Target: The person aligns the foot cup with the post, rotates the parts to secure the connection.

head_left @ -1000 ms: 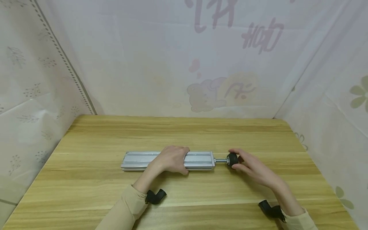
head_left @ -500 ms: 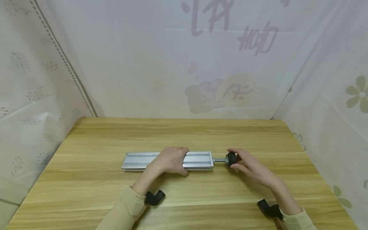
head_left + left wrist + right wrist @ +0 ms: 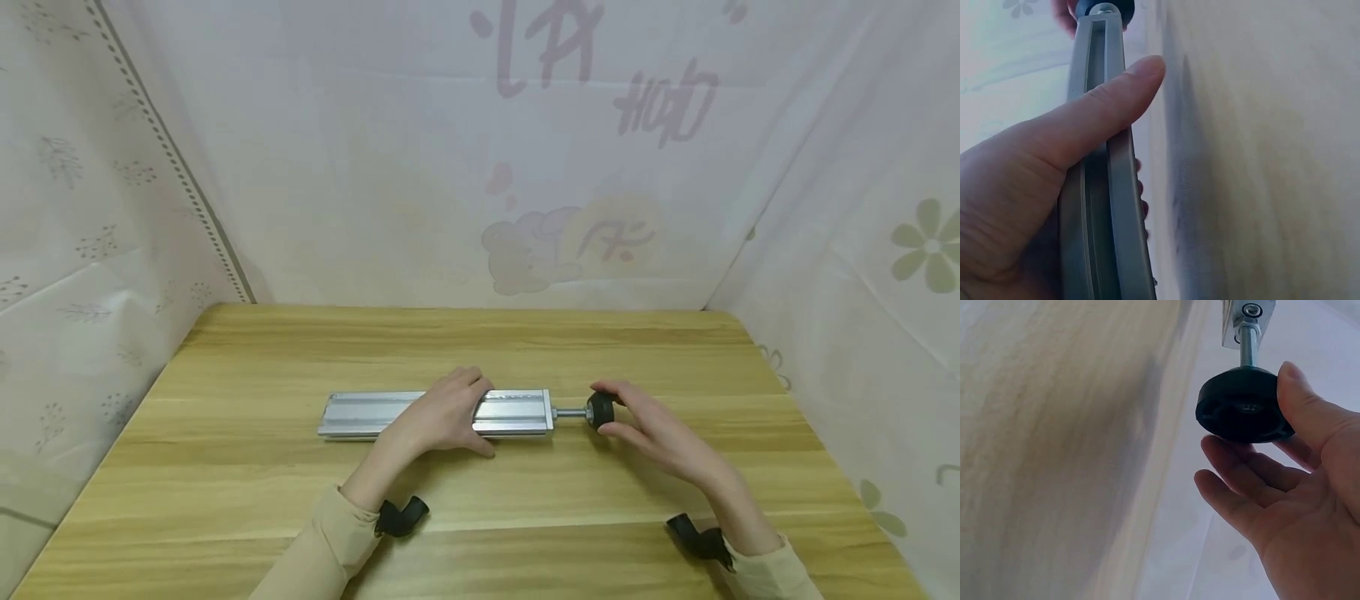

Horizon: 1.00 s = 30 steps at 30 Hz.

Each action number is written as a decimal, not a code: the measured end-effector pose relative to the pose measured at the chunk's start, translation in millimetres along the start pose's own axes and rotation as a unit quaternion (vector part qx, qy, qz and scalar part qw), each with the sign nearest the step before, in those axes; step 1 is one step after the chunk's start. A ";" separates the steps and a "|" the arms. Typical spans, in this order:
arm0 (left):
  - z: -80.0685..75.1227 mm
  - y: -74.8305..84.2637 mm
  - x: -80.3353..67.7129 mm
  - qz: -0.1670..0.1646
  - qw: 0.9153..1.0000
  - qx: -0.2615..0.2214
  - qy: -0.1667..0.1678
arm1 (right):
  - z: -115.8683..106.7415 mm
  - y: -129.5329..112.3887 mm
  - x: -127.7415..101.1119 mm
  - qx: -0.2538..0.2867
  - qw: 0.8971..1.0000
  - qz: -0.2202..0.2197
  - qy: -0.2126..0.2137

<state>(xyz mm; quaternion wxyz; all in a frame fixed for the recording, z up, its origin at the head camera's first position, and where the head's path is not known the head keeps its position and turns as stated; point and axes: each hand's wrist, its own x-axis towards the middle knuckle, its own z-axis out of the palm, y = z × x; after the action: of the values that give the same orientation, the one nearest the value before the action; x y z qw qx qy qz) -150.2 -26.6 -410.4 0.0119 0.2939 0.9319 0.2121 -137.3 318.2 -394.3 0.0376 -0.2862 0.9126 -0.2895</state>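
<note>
A long silver slotted aluminium bar (image 3: 435, 414) is laid flat across the middle of the light wooden table (image 3: 465, 508), and it is judged rigid, fairly light for its length and smooth enough to slide on the wood if not pinned. It is clasped past its middle by the left hand (image 3: 447, 412), the thumb laid over the near face and the fingers curled behind the far one (the left wrist view shows the grooves, which should give the skin some purchase). From the bar's right end a thin threaded metal stud (image 3: 571, 412) projects, capped by a round black plastic foot (image 3: 600, 410). The foot is pinched at its rim by the thumb and fingers of the right hand (image 3: 651, 433); that rim is judged the best place for turning, being hard, small and easily gripped.
</note>
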 end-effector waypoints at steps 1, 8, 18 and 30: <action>0.5 0.1 0.1 0.004 1.000 -0.006 0.002 | -0.1 0.7 0.1 0.001 1.000 0.000 0.000; 1.1 -3.2 1.4 0.004 0.999 -0.044 0.000 | -2.0 3.9 1.8 0.021 1.000 0.011 -0.005; 0.3 -5.1 1.6 -0.008 0.997 -0.080 0.004 | -1.2 9.1 3.5 0.071 0.997 0.016 -0.014; 4.1 -7.5 5.6 -0.013 0.997 -0.072 -0.009 | 3.0 16.9 7.0 0.083 0.996 0.022 -0.032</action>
<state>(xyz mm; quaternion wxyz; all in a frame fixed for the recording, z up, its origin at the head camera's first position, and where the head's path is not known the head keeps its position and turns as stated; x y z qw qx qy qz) -158.2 -27.4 -416.5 0.0445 0.2825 0.9177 0.2758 -150.8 324.2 -405.4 0.0969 -0.2707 0.8901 -0.3537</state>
